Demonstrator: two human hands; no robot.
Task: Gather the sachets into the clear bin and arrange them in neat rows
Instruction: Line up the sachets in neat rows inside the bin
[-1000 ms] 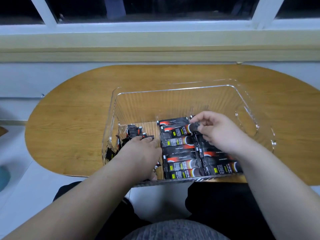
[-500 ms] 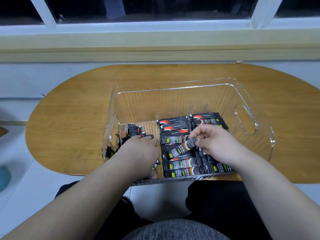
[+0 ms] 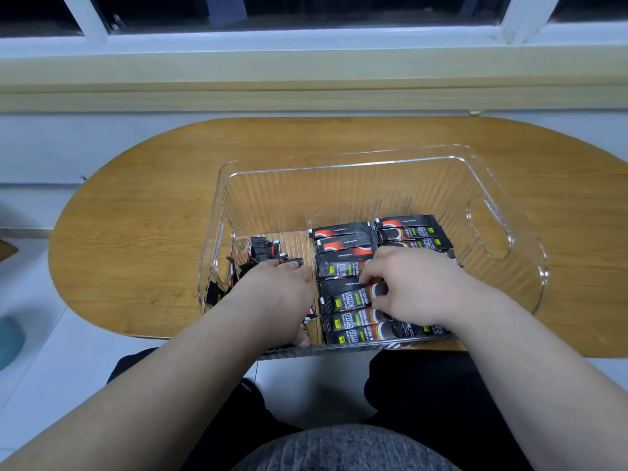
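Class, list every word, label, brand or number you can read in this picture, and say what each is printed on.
None can be read for certain.
rowed sachets: white lettering along each pack, too blurred to read.
yellow-green labels on those packs: too small to read.
loose sachets: print too small.
clear bin, table: no text seen.

Oval wooden table (image 3: 142,212) under the window, clear bin (image 3: 530,266) directly on it.

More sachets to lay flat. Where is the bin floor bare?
Bare floor lies between the loose pile under the left hand and the middle row. The bin's right half is packed; the right hand pinches a sachet there.
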